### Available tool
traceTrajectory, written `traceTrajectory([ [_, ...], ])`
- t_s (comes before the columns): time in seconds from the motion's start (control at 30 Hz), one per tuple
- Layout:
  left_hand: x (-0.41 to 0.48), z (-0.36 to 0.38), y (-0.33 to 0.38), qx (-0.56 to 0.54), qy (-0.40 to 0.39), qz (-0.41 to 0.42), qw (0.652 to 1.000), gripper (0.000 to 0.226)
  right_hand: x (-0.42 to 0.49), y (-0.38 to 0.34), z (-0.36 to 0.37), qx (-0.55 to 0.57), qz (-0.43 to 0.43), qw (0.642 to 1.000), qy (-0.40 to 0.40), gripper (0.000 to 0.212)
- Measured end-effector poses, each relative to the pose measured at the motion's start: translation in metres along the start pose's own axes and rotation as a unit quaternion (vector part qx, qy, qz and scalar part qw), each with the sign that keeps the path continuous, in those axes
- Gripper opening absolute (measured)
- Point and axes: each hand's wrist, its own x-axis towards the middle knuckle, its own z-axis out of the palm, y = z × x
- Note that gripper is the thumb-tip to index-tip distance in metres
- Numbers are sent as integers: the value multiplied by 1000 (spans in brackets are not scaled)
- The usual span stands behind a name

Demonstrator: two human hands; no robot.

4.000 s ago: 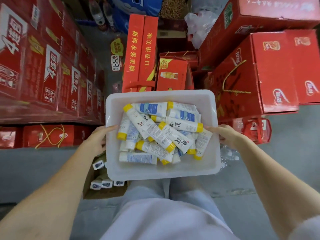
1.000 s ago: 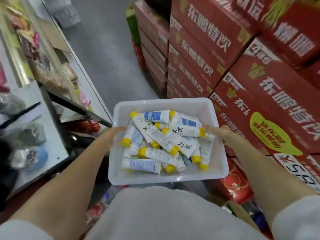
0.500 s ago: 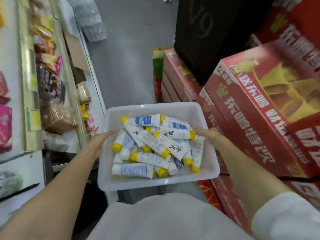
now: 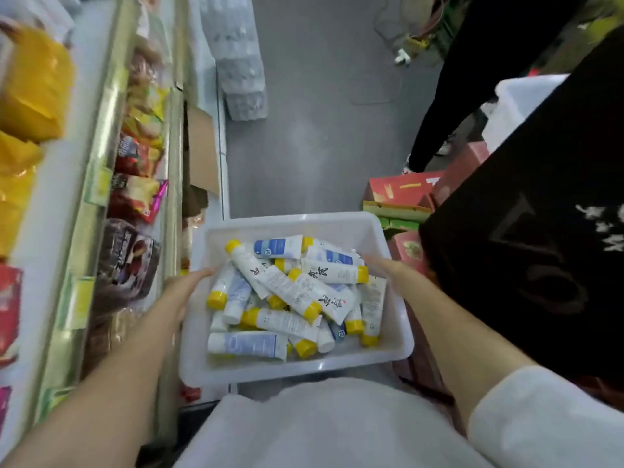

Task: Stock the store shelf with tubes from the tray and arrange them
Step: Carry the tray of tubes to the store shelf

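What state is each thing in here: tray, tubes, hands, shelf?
tray: carried, loaded
tubes: capped, piled loose in the tray
left hand: grips the tray's left wall
right hand: grips the tray's right wall
shelf: stocked with snack packets

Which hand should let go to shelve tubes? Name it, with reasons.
Left, probably: both hands grip the tray, but the left hand is beside the shelf; the right hand is beside red boxes.
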Motion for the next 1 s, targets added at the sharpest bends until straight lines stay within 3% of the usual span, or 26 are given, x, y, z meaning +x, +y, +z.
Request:
traceTrajectory([
  [0.07,9,-4,29,-25,22,-6,999,40,-51,-81,22,-12,-20,1000,-12,61],
  [0.1,20,-3,51,-42,43,-12,998,41,-59,-121,27,4,-28,1000,3,44],
  [0.13,33,-3,73,-54,46,-11,997,41,-52,-154,32,8,-47,998,28,40],
  [0.2,65,-2,110,-71,27,2,997,35,-24,-200,39,-17,-53,997,48,69],
  [0.27,114,-3,141,-85,33,-6,996,58,11,-241,46,-37,-65,995,60,95],
  [0.33,153,1,183,-82,25,-5,996,75,34,-289,54,-66,-64,994,64,95],
  [0.47,202,19,280,-53,18,-6,998,54,75,-379,61,-100,-46,989,96,97],
  [0.6,311,22,349,-45,-2,-21,999,97,110,-469,61,-95,-44,988,115,101],
  [0.77,317,62,479,-14,8,-10,1000,53,159,-559,57,-87,-27,987,133,104],
  [1.0,412,122,601,-59,-8,-29,998,19,264,-718,52,-129,6,986,104,99],
])
